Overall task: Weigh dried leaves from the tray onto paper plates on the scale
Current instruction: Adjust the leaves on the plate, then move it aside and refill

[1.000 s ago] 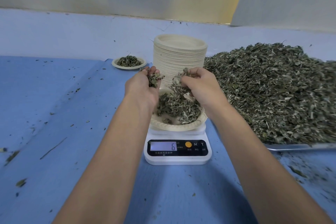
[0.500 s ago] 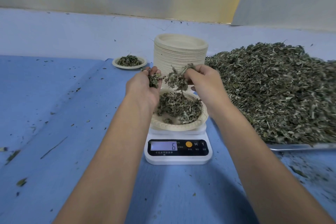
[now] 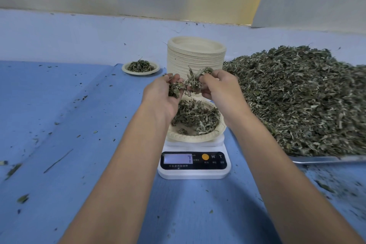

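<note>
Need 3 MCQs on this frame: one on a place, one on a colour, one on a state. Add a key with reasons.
1. Where does the plate stack stand relative to the scale?
A. behind it
B. in front of it
C. left of it

2. What colour is the scale's round button?
A. green
B. orange
C. red

3. What are the left hand and right hand doing?
A. resting open and empty
B. both holding leaves above the plate on the scale
C. one lifting the scale

Key:
1 A, the plate stack rises beyond the scale.
2 B, the button beside the display is orange.
3 B, each hand's fingers curl round leaves over the plate.
</note>
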Demonstrator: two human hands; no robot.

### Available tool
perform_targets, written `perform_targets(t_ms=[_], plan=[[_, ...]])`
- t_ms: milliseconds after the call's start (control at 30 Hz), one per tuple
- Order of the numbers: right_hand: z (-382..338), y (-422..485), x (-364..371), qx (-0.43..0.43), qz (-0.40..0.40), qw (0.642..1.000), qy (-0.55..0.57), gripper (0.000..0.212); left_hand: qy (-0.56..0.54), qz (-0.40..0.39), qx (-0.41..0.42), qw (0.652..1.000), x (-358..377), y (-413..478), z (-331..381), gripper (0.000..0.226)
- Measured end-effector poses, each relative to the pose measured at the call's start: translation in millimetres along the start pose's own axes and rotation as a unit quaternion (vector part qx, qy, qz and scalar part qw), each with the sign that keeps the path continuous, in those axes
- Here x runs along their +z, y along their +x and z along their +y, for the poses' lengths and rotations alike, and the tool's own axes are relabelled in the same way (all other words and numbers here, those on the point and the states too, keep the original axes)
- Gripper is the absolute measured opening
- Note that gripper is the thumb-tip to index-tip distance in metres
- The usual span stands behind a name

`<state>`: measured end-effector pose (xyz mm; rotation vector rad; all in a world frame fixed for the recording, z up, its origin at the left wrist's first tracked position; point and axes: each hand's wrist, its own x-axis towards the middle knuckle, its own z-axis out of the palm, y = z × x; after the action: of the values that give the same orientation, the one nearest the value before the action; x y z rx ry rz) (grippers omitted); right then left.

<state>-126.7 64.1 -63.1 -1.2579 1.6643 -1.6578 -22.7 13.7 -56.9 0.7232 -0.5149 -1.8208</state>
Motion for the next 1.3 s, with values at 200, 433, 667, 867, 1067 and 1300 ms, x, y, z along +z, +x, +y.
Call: perform_targets(t_ms=[200,433,667,867,1067,1300], plan=[[-1.0,-1.5,0.7,0.005,-0.001,1.0,0.013,0.007,-0.003,0.008,0.005,1.0,1.0,-2.9,-0.8,0.013],[-6.0,-6.0,4.2,0.008,-0.013,0.998,0.053,0.006,-0.012,-0.007,-0.002,1.0,6.6,-9.1,-0.5,0.024],[-15.7,-5.7,-1.5,-0.008,0.002,0.998,0.062,0.012,-0.022,-0.025,0.009,0.999,14.9,-15.4,-2.5,0.024],[-9.5,0.5,-29.9,-0.04,0.047,0.998,0.018,0.009,0.01,-0.022,0.015,1.0,45.5,-19.6,-29.5,0.028],[7.4,9.7,-77.1,0.0,0.106,0.994,0.013,0.017,0.044,-0.02,0.022,0.999,85.7,-14.1,-83.2,0.028],[41.0,13.2,-128.4,0.037,0.18,0.975,-0.128,0.033,0.172,-0.032,-0.038,0.984,107.5,-9.2,-147.7,0.03]])
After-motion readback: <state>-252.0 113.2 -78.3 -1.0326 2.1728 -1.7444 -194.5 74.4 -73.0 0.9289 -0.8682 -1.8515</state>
